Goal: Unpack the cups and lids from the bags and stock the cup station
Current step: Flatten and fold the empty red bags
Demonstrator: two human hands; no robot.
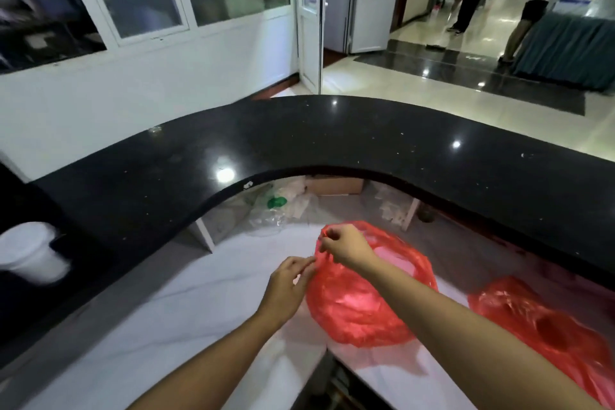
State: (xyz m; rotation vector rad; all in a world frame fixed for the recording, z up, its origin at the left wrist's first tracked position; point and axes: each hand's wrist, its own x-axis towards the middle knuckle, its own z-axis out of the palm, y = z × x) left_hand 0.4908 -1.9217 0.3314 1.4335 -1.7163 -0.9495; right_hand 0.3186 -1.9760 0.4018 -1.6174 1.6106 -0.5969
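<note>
Both hands pinch the tied neck of the red bag point(359, 306) mid-counter: left hand point(286, 289), right hand point(342, 248). A second bag point(545, 326) waits, seemingly unopened; unpacking has barely begun.

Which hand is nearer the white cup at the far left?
Left. The left hand pinches the middle red bag well right of the white cup; the right hand pinches the bag farther right.

Both bare forearms reach fwd from bottom edge, converging. R grip point(346, 248) sits higher & farther out, back of hand up, thumb + fingers pinching top of red bag point(352, 306). L grip point(288, 286) just beside, lower, fingertips pinching same bag's edge.
</note>
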